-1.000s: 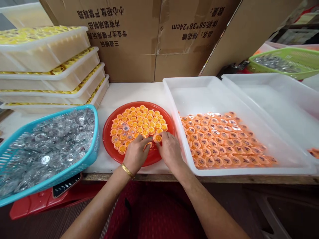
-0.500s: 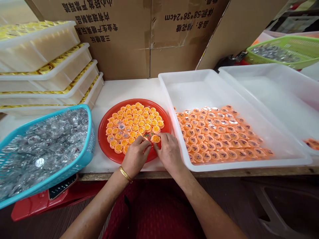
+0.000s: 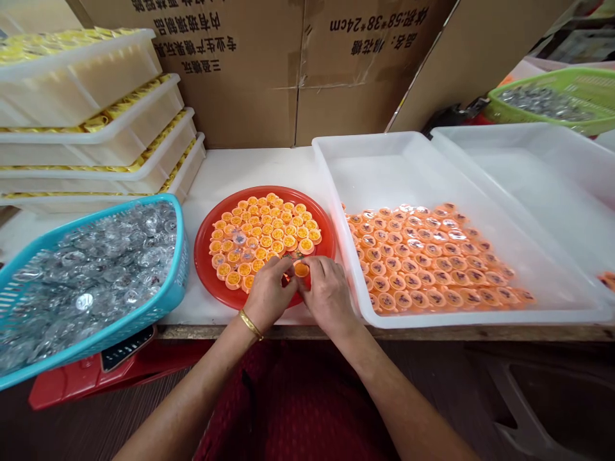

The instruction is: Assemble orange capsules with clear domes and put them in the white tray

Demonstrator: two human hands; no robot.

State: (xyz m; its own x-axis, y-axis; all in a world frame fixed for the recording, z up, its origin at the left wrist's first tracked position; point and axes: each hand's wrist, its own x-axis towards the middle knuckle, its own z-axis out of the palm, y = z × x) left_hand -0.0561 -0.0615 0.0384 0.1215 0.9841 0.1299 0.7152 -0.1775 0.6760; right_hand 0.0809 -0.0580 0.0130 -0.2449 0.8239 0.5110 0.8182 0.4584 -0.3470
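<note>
Over the front of a round red tray [image 3: 204, 262], my two hands meet fingertip to fingertip. My right hand [image 3: 328, 291] pinches a small orange plastic cup [image 3: 301, 269] with yellow filling between thumb and forefinger. Close beside it, my left hand [image 3: 270, 289] has its thumb and fingers pressed together; what they grip is hidden. Many similar orange cups [image 3: 266, 241] with little side tabs cover the tray behind my hands. A few among them carry a clear, shiny piece on top, such as the one with a clear cover [image 3: 239, 238].
On the left, a blue basket [image 3: 179, 256] holds many clear plastic pieces [image 3: 106, 275]. Stacked white trays [image 3: 120, 83] with yellow items rise behind it. To the right, a white tray [image 3: 384, 153] holds rows of covered orange cups [image 3: 423, 256]. A cardboard box [image 3: 259, 109] stands behind.
The view has shifted slightly, so everything sits a little further right. My fingers have drawn closer together around the orange cup, and my left fingertips now nearly touch it.
</note>
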